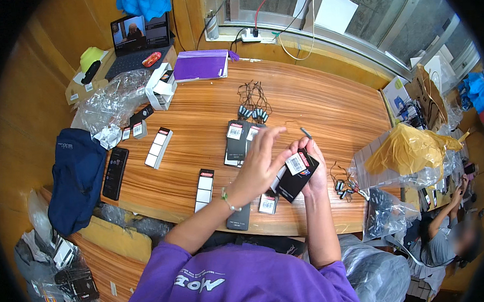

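My right hand (315, 166) grips a black hang tag (295, 182) with a white barcode sticker and a red mark at its top. A small dark string toggle (306, 133) sticks up at that hand's fingertips. My left hand (259, 169) is open, its fingers stretched out and the thumb close to the tag's left edge; whether it touches cannot be told. Just beyond lie stacks of black stickered tags (234, 146) and a bunch of black tag strings (255, 104). More tags (268, 203) lie under my hands, partly hidden.
A label strip (203, 188) and label stack (158, 148) lie left, near a phone (115, 174) and navy bag (74, 179). A purple folder (201, 64) and laptop (140, 41) stand behind. Strings (344, 188) and yellow plastic (411, 147) are right; another person (441, 239) sits beyond.
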Available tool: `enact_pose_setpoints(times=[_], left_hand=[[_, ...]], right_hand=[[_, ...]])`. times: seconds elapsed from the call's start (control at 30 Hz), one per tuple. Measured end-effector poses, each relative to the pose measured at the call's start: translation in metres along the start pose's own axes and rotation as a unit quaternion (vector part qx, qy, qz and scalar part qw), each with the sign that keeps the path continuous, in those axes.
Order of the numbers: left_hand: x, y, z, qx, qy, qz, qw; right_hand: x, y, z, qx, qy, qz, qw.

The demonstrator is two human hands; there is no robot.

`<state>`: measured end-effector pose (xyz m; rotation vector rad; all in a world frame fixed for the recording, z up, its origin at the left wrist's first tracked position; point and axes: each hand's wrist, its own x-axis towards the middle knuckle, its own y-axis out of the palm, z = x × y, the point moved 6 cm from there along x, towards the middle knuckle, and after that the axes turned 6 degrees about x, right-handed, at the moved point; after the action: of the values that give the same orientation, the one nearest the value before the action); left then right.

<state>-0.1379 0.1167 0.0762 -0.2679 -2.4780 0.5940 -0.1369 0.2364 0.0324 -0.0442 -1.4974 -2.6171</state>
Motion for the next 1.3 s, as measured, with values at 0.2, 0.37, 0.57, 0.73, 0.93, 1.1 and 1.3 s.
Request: enact_pose_setpoints(times=[0.2,0.37,0.57,0.73,0.93,1.1,1.3], left_hand=[[-0.017,0.023,0.021,-0.260,-0.164,0.058,0.950],[-0.022,0.039,0.034,-0.363,-0.176,0.099,0.910],[-0.021,0.047,0.035,-0.424,-0.210,0.128,0.872],[-0.017,0.047,0.042,-0.378,-0.186,0.125,0.898],[0.004,0.019,0.065,-0.207,-0.127,0.122,0.962],[0.017,0.004,0.113,-0.162,-0.185,0.124,0.961],[0.025,0.004,0.135,-0.167,-0.244,0.112,0.949]], right_hand=[[0.003,0.003,-0.002,-0.084,-0.078,0.006,0.993],[0.004,-0.002,0.002,-0.021,-0.095,-0.035,0.995],[0.008,-0.018,0.004,-0.070,-0.113,-0.025,0.991],[0.020,-0.018,0.002,-0.077,-0.079,-0.055,0.992],[0.070,-0.021,0.009,-0.138,-0.003,-0.051,0.989],[0.138,-0.012,0.015,-0.126,-0.015,-0.016,0.992],[0.209,-0.027,0.014,-0.257,-0.001,-0.063,0.964]])
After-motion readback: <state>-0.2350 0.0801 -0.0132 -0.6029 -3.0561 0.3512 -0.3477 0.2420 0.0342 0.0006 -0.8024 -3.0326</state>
